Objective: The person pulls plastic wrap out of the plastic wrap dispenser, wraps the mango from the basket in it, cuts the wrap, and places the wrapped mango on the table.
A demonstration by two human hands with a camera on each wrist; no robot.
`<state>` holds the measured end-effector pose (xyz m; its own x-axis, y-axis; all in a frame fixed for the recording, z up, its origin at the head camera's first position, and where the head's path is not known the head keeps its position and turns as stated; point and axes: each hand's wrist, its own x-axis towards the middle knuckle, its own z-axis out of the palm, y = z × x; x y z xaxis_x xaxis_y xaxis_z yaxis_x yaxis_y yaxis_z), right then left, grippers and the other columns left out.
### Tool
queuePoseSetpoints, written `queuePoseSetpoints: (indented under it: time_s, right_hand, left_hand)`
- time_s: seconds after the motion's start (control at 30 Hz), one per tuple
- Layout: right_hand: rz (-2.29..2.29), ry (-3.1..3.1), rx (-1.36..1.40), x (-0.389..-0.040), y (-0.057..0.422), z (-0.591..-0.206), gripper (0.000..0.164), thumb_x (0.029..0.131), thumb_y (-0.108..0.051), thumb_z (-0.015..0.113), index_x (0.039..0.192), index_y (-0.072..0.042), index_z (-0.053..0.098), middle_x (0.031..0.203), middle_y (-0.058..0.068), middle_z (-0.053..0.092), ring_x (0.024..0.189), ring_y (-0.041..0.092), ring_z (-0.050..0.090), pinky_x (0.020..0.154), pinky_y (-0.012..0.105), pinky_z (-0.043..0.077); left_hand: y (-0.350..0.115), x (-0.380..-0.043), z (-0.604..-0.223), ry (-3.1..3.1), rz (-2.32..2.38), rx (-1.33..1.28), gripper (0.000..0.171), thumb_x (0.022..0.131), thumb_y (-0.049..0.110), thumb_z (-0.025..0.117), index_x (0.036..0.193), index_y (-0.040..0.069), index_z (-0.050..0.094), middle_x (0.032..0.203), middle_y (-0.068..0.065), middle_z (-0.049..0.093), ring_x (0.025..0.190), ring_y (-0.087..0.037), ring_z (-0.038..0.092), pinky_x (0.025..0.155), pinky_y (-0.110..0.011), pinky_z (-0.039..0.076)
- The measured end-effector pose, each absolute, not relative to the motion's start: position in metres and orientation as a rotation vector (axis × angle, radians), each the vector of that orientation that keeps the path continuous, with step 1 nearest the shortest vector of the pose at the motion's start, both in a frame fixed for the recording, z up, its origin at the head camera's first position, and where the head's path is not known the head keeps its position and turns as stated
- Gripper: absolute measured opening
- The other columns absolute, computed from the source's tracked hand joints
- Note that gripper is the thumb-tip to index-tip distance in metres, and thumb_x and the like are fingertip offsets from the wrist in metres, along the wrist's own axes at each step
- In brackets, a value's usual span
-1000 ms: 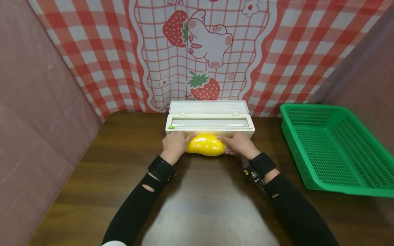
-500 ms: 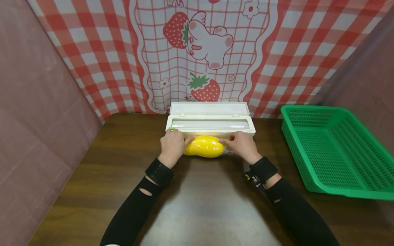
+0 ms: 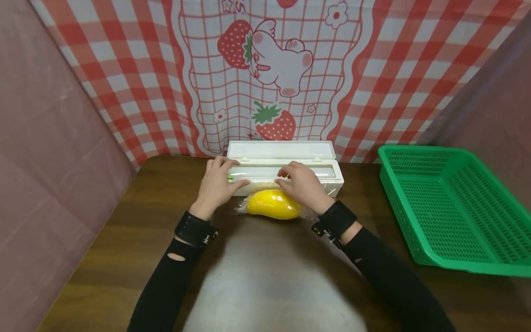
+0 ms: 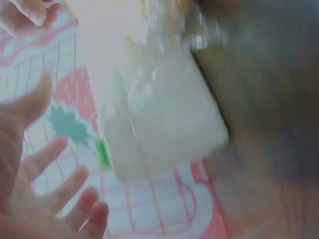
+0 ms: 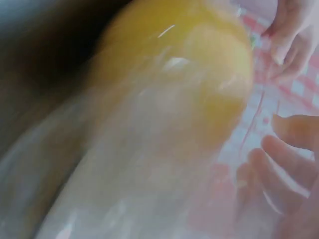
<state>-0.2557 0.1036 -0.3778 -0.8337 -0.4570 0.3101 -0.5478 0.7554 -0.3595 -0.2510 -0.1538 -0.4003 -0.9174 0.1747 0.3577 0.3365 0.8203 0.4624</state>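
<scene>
A yellow mango-shaped fruit point(image 3: 271, 205) lies wrapped in clear cling film point(image 3: 242, 206), its loose ends sticking out at both sides. It sits right in front of a white cling film dispenser point(image 3: 332, 185), whose lid point(image 3: 282, 150) stands raised at the back. My left hand point(image 3: 215, 184) is at the dispenser's left end, near a green slider point(image 4: 102, 152), fingers spread and holding nothing. My right hand point(image 3: 304, 185) hovers over the dispenser's front edge and the fruit's right end, fingers loosely bent. Film stretches past it in the right wrist view, where the fruit is blurred.
A green plastic basket point(image 3: 419, 230) stands on the right of the brown wooden table point(image 3: 137, 240). Behind the dispenser hangs a red-and-white checked cloth point(image 3: 145, 87) with strawberry prints. Pink cloth point(image 3: 62, 152) hangs on the left.
Both hands have come off the wrapped fruit. The left moved left and up to the dispenser's end with fingers spreading; the right moved left and up over its front edge. The fruit's left end is uncovered.
</scene>
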Motion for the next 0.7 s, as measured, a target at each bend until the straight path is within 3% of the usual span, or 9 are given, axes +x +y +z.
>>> queuePoseSetpoints:
  time_s: [0.07, 0.17, 0.27, 0.4, 0.57, 0.7]
  right_hand:
    - [0.613, -2.733, 0.901, -0.258, 0.084, -0.375, 0.020, 0.096, -0.022, 0.069, 0.108, -0.006, 0.073, 0.101, 0.008, 0.064, 0.094, 0.024, 0.060, 0.085, 0.038, 0.051]
    - [0.563, -2.709, 1.056, -0.263, 0.055, -0.373, 0.024, 0.097, -0.019, 0.067, 0.116, -0.006, 0.072, 0.112, 0.010, 0.066, 0.106, 0.026, 0.061, 0.094, 0.038, 0.049]
    - [0.504, -2.710, 1.168, -0.268, 0.030, -0.374, 0.025, 0.097, -0.017, 0.067, 0.119, -0.006, 0.072, 0.119, 0.011, 0.066, 0.113, 0.027, 0.060, 0.098, 0.038, 0.048]
    - [0.420, -2.728, 1.230, -0.276, 0.005, -0.378, 0.024, 0.096, -0.016, 0.067, 0.118, -0.009, 0.073, 0.120, 0.008, 0.067, 0.113, 0.024, 0.061, 0.096, 0.035, 0.048]
    - [0.373, -2.735, 1.263, -0.283, -0.013, -0.379, 0.025, 0.096, -0.015, 0.067, 0.121, -0.010, 0.072, 0.121, 0.007, 0.067, 0.111, 0.022, 0.063, 0.096, 0.034, 0.048]
    - [0.347, -2.765, 1.204, -0.285, -0.023, -0.379, 0.027, 0.097, -0.021, 0.067, 0.122, -0.014, 0.072, 0.123, 0.005, 0.066, 0.113, 0.021, 0.062, 0.095, 0.034, 0.048]
  left_hand:
    - [-0.164, -0.257, -0.401, -2.763, -0.765, -0.412, 0.074, 0.080, 0.048, 0.081, 0.139, 0.011, 0.057, 0.145, -0.017, 0.039, 0.133, -0.038, 0.031, 0.101, -0.053, 0.039]
    - [-0.174, -0.266, -0.409, -2.868, -0.789, -0.448, 0.084, 0.082, 0.045, 0.081, 0.149, 0.009, 0.046, 0.159, -0.020, 0.021, 0.144, -0.043, 0.015, 0.108, -0.059, 0.031]
    - [-0.181, -0.273, -0.420, -2.915, -0.813, -0.482, 0.084, 0.085, 0.042, 0.079, 0.152, 0.008, 0.041, 0.162, -0.018, 0.018, 0.144, -0.044, 0.021, 0.107, -0.059, 0.034]
    - [-0.185, -0.277, -0.430, -2.890, -0.861, -0.452, 0.085, 0.084, 0.041, 0.080, 0.154, 0.013, 0.038, 0.163, -0.009, 0.023, 0.137, -0.041, 0.039, 0.099, -0.058, 0.041]
    - [-0.187, -0.281, -0.432, -2.867, -0.878, -0.331, 0.088, 0.081, 0.041, 0.082, 0.154, 0.021, 0.038, 0.161, 0.006, 0.029, 0.133, -0.038, 0.045, 0.093, -0.059, 0.045]
    - [-0.187, -0.281, -0.430, -2.881, -0.877, -0.257, 0.083, 0.080, 0.038, 0.083, 0.152, 0.027, 0.042, 0.159, 0.009, 0.033, 0.127, -0.042, 0.051, 0.086, -0.060, 0.048]
